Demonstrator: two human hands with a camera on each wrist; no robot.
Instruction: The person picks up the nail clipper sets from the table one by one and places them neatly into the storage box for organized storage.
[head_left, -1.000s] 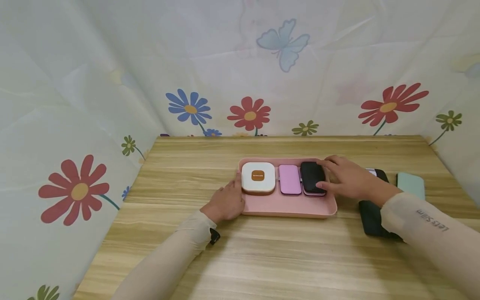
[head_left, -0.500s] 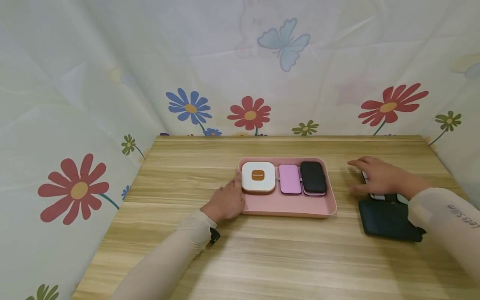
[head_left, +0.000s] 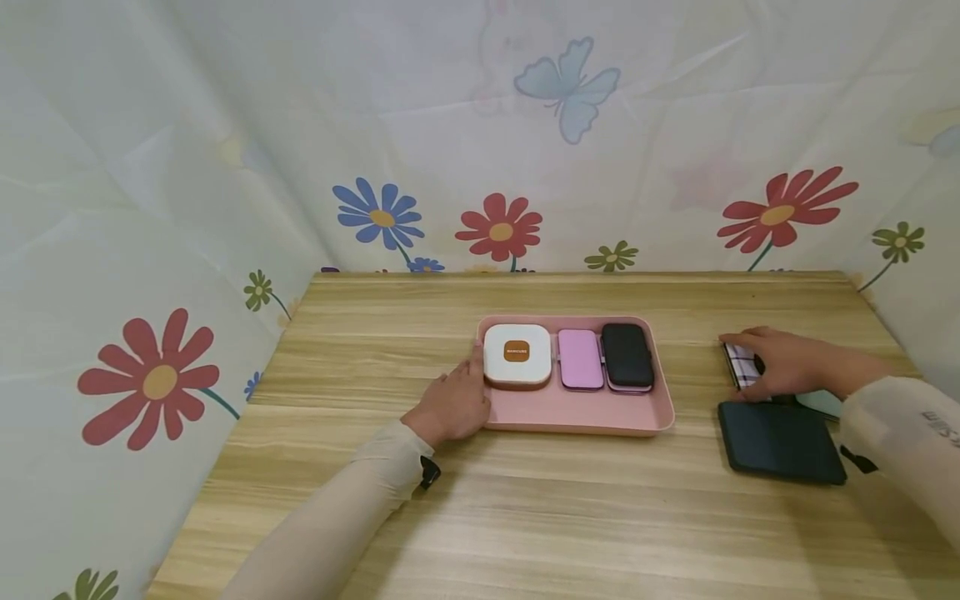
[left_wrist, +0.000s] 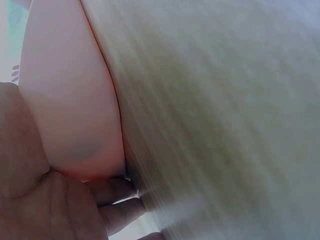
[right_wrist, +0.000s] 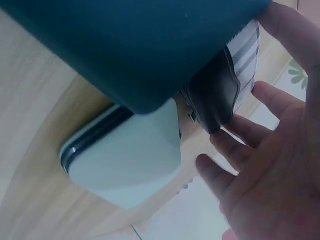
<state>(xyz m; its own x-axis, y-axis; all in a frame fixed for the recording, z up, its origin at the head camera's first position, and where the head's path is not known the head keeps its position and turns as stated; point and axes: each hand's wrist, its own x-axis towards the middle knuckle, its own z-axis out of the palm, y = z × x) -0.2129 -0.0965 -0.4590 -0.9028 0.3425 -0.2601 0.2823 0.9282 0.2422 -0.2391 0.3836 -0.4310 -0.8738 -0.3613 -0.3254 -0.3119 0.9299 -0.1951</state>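
My left hand (head_left: 448,402) rests against the left side of a pink tray (head_left: 577,410); in the left wrist view its fingers lie along the tray's wall (left_wrist: 70,90). To the tray's right, my right hand (head_left: 798,364) grips a small plaid case (head_left: 742,367) with a black flap (right_wrist: 215,90), thumb on the near edge and fingers on the far one. The hand covers much of the case in the head view. A dark teal flat case (head_left: 782,442) lies just in front, and a mint-green case (right_wrist: 130,155) is beside it, partly hidden.
Inside the tray sit a white box (head_left: 498,367) with an orange label, a lilac case (head_left: 580,358) and a black-topped case (head_left: 627,354). Underneath is a wooden table (head_left: 555,517), with a flower-printed sheet (head_left: 637,167) hanging behind.
My right hand has left the black-topped case in the tray, moved right and come down onto the plaid case. The left hand stays at the tray.
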